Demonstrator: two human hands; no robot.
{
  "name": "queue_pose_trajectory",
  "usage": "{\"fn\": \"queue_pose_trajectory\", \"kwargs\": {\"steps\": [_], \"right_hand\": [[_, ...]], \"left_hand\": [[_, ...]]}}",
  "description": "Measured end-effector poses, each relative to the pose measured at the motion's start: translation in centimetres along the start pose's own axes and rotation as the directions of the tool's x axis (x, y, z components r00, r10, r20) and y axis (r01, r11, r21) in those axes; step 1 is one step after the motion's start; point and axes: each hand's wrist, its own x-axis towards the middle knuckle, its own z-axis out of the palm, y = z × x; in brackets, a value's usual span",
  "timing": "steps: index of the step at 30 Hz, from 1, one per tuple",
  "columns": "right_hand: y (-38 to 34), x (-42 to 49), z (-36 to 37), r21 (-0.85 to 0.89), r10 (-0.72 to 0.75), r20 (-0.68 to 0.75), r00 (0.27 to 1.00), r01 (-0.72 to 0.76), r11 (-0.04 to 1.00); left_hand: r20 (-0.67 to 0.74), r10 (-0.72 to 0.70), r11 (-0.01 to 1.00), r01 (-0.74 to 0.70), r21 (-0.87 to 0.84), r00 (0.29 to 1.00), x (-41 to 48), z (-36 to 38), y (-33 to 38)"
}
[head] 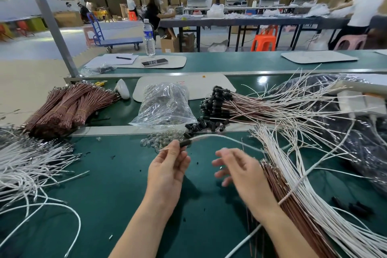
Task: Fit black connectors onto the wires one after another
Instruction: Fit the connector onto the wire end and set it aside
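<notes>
Centrally, a person's left hand [167, 169] is raised over a green desk [117, 184]. Its fingers [173, 153] pinch a black connector [185, 143] that sits on the end of a white wire [219, 137]. That wire arcs away toward 3 o'clock and runs down into a fan of white wires [314, 205] spread on the desk at 4 o'clock. The right hand [236, 172] is near the left, at its 3 o'clock, and is blurred by motion; its fingers are spread and released. A sheaf of brown wires [278, 184] lies just beside the right wrist, partly under the white fan.

At 12 o'clock from the hands, loose black connectors [201, 126] are scattered along a metal strip that crosses the desk, with a small heap of clear pieces [159, 140] just beside them at 11 o'clock. Further out at 12 o'clock slumps a clear plastic bag [165, 104] of small dark parts. At 1 o'clock lies a pile of fitted wires [217, 100], their black-capped ends bunched together and their brown and white tails trailing toward 3 o'clock. Tied bundles of brown wire [69, 107] rest at 10 o'clock, and a loose tangle of white wire [31, 165] at 9 o'clock. On the far side of the desk at 12 o'clock stand a water bottle [149, 37] and, near it, a phone [154, 62] lying flat
</notes>
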Motion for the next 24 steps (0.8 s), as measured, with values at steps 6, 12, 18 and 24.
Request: {"fn": "queue_pose_trajectory", "kwargs": {"steps": [6, 12, 18, 24], "right_hand": [[0.9, 0.4, 1.4, 0.216, 0.032, 0.076, 0.997, -0.048, 0.975], [0.9, 1.0, 0.5, 0.439, 0.151, -0.015, 0.988, -0.129, 0.889], [1.0, 1.2, 0.4, 0.455, 0.188, -0.031, 0.982, -0.154, 0.877], [1.2, 0.9, 0.7, 0.398, 0.167, 0.023, 0.986, -0.163, 0.903]], "left_hand": [[0.276, 0.051, 0.879, -0.174, 0.445, 0.960, -1.4, 0.5, -2.1], [0.202, 0.076, 0.899, -0.154, 0.410, 0.977, -1.2, 0.5, -1.8], [0.201, 0.093, 0.877, -0.176, 0.446, 0.975, -1.1, 0.2, -1.9], [0.282, 0.090, 0.814, -0.233, 0.531, 0.955, -1.3, 0.1, -2.2]]}}
